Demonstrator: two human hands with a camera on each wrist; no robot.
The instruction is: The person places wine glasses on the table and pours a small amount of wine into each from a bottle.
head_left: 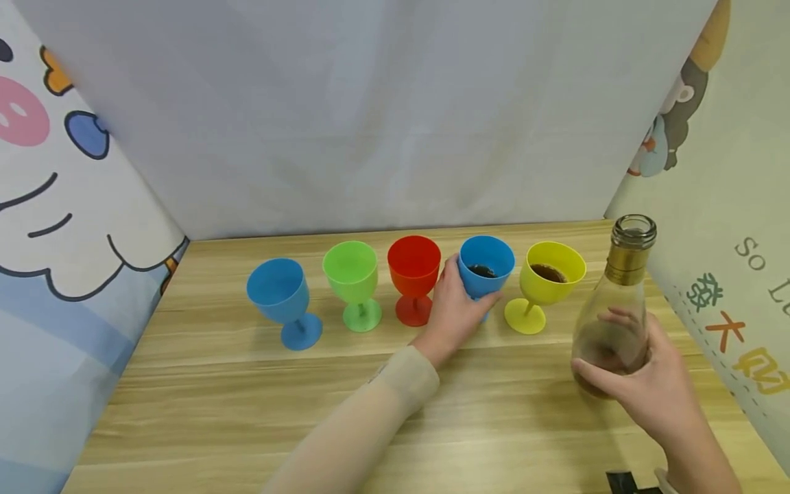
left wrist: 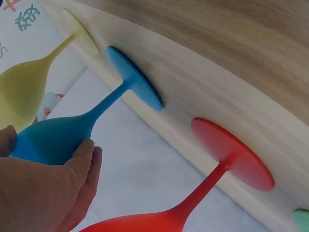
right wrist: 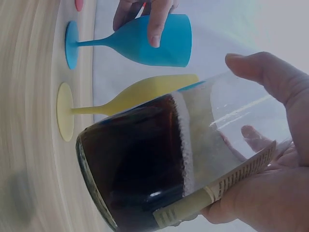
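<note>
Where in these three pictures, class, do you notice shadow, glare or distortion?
In the head view, soft shadows lie on the tabletop; in the left wrist view, the tabletop's dark-light boundary bows, suggesting lens distortion, and the yellow goblet looks pale; in the right wrist view, glare streaks the glass bottle.

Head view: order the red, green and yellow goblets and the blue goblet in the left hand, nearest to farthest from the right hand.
1. Yellow goblet: left of the right hand, at the row's right end.
2. Blue goblet: next left, held by the left hand.
3. Red goblet: middle of the row.
4. Green goblet: left of the red.
</note>
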